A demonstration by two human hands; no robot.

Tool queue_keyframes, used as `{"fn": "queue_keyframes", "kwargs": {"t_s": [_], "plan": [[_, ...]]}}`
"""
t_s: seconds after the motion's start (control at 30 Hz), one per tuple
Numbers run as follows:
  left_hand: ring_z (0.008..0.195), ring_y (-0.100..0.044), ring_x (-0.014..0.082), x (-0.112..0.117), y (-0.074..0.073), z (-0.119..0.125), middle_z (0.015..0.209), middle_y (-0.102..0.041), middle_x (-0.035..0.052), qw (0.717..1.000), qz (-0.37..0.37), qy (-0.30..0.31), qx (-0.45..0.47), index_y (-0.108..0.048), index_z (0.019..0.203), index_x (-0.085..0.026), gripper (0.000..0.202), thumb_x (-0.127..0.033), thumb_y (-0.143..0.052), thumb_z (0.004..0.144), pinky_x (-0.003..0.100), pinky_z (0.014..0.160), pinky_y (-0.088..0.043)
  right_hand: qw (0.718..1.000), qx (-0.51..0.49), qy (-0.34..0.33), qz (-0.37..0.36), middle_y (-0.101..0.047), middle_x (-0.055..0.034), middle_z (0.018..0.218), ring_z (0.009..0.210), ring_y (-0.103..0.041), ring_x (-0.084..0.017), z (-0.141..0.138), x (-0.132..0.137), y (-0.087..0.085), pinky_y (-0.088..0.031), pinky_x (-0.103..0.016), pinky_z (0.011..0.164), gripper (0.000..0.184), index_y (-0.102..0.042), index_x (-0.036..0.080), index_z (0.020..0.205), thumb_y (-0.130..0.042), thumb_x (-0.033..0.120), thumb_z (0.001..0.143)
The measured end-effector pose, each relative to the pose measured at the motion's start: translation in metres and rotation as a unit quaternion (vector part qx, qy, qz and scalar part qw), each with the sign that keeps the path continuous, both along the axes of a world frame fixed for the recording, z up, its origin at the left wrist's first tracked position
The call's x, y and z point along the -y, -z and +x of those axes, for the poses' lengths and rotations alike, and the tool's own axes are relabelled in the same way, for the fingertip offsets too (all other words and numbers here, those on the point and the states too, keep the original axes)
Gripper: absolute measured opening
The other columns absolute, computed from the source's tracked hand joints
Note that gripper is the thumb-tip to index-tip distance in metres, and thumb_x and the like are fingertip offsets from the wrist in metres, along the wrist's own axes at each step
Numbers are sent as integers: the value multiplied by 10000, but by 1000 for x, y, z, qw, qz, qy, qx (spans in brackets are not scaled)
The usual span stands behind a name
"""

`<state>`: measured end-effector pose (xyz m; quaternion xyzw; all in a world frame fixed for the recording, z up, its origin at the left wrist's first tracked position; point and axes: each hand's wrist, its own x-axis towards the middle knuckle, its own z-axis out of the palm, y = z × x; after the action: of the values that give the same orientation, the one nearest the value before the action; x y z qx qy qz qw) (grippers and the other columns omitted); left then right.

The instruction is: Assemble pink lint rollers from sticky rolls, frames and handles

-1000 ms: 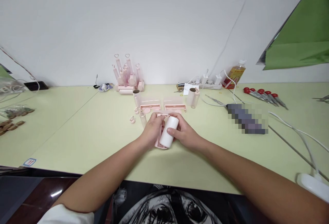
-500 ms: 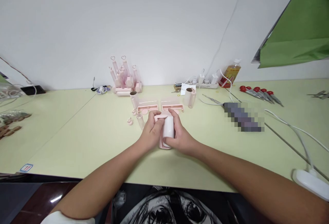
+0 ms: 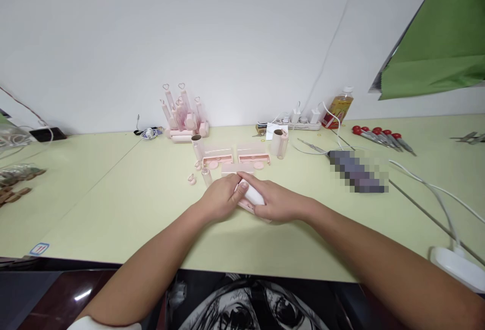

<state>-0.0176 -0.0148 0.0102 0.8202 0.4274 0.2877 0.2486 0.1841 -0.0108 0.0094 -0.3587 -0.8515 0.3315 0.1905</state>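
Observation:
Both my hands meet at the table's middle over a white roll (image 3: 251,194) lying in a pink case (image 3: 248,207). My left hand (image 3: 219,199) curls against the roll's left end, its thumb pressed on top. Covering the roll's right side, my right hand (image 3: 276,201) has its fingers wrapped over it. Most of the pink case is hidden beneath the hands. A pink lid-like piece (image 3: 237,169) lies just beyond them.
Behind the hands lie two clear-and-pink trays (image 3: 217,155), small pink parts (image 3: 192,179) and paper rolls (image 3: 280,143). Further back stand assembled pink rollers (image 3: 182,115), a power strip (image 3: 301,125), a bottle (image 3: 338,108) and red-handled screwdrivers (image 3: 382,137). Cables (image 3: 432,191) cross the right side.
The white roll went from tilted up in my hands to lying low on the pink case. Both hands dropped to the table and closed over it.

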Motion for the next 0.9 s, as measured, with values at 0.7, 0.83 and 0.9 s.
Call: {"fn": "queue_keyframes", "kwargs": {"t_s": [0.7, 0.83, 0.9], "plan": [[706, -596, 203, 3, -2, 6, 789, -682, 71, 996, -58, 25, 58, -666, 827, -173, 532, -537, -300, 953, 274, 668, -415, 991, -5, -106, -82, -562, 34, 716, 539, -492, -128, 8, -3, -22, -380, -205, 472, 783, -310, 252, 1448, -523, 122, 706], [705, -586, 199, 3, 0, 7, 768, -674, 61, 994, -77, 24, 78, -670, 804, -171, 525, -548, -331, 942, 266, 661, -413, 990, -7, -114, -87, -585, 19, 771, 575, -491, -135, 11, -6, -19, -397, -217, 503, 764, -324, 264, 1451, -521, 135, 725], [692, -578, 192, 2, 1, 7, 752, -667, 53, 990, -102, 16, 98, -671, 789, -165, 542, -559, -330, 938, 261, 640, -410, 988, -3, -125, -86, -597, 15, 788, 595, -495, -140, 11, -5, -19, -409, -224, 527, 781, -304, 263, 1471, -522, 141, 731]]}}
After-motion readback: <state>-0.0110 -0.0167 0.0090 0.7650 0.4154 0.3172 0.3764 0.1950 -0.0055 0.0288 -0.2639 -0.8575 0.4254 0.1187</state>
